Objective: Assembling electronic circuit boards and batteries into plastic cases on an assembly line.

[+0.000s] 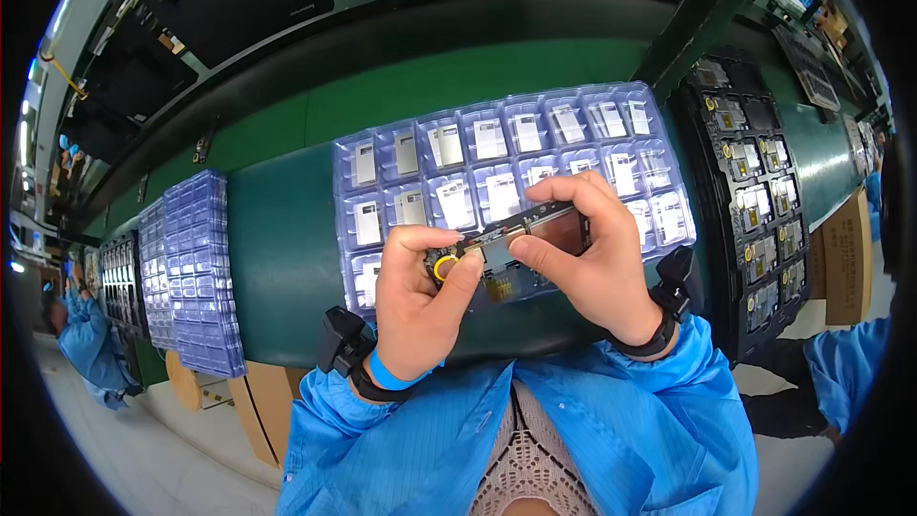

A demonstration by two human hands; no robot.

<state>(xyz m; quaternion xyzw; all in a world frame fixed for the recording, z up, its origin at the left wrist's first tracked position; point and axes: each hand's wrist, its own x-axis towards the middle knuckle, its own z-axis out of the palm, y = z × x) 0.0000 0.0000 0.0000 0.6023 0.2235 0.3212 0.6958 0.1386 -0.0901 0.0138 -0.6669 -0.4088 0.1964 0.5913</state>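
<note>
Both of my hands hold one dark, oblong circuit-board assembly [497,250] above the near part of a clear bluish blister tray [338,172]. The assembly has a silver plate in its middle, a yellow ring at the left end and a gold-brown flat piece hanging below. My left hand [413,301] pinches the left end between thumb and fingers. Around the right end my right hand [607,263] is closed, its thumb pressing on the plate. Beneath them, the tray's compartments hold flat silver-white rectangular parts; my hands hide some of these.
At the right stands a black tray [714,229] with similar assemblies in its pockets. Stacked blister trays [205,320] lie on the left of the green bench [277,229]. Dark monitors [224,5] line the back, a green post [702,24] rises back right, and other people sit at both sides.
</note>
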